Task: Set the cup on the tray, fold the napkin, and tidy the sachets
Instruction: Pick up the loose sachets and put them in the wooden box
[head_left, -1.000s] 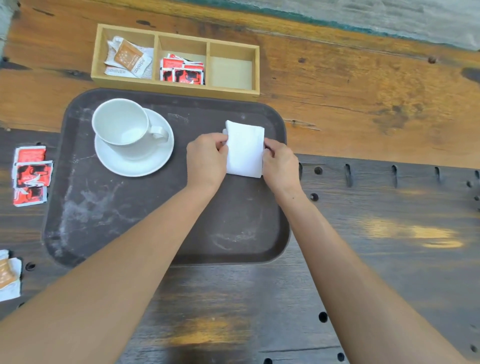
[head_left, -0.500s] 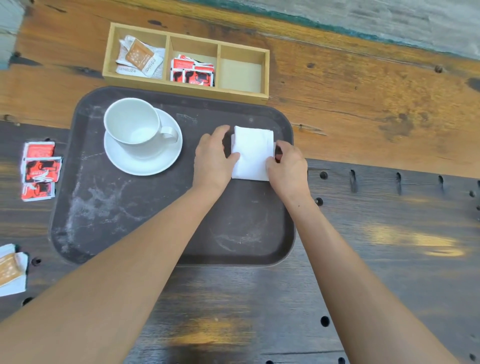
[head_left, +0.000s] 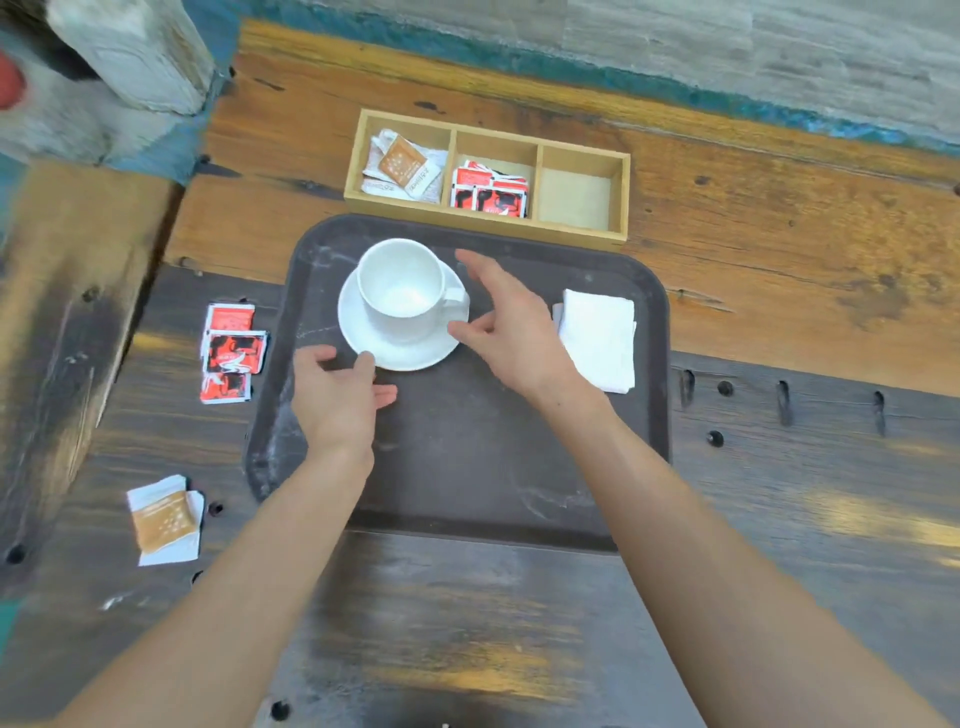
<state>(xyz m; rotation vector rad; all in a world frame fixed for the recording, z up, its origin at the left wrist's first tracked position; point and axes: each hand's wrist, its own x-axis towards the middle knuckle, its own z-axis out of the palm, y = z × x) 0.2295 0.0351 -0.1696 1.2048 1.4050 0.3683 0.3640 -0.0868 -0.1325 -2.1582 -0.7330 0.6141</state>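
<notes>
A white cup (head_left: 402, 283) stands on its saucer (head_left: 405, 348) at the far left of the dark tray (head_left: 467, 467). The folded white napkin (head_left: 600, 338) lies on the tray's right side, untouched. My left hand (head_left: 337, 395) hovers open over the tray just in front of the saucer. My right hand (head_left: 511, 325) is open beside the cup's handle, between cup and napkin. Red sachets (head_left: 228, 353) lie on the table left of the tray, and brown-and-white sachets (head_left: 163, 519) lie nearer me.
A wooden three-part box (head_left: 488, 228) sits behind the tray: brown sachets (head_left: 402, 166) in its left part, red sachets (head_left: 491, 189) in the middle, nothing in the right. The dark table has holes and slots (head_left: 784, 400) on the right. A wall post (head_left: 104, 67) stands far left.
Both hands have let go of the napkin and moved left toward the cup and saucer. The napkin stays folded on the tray. The camera view has shifted left.
</notes>
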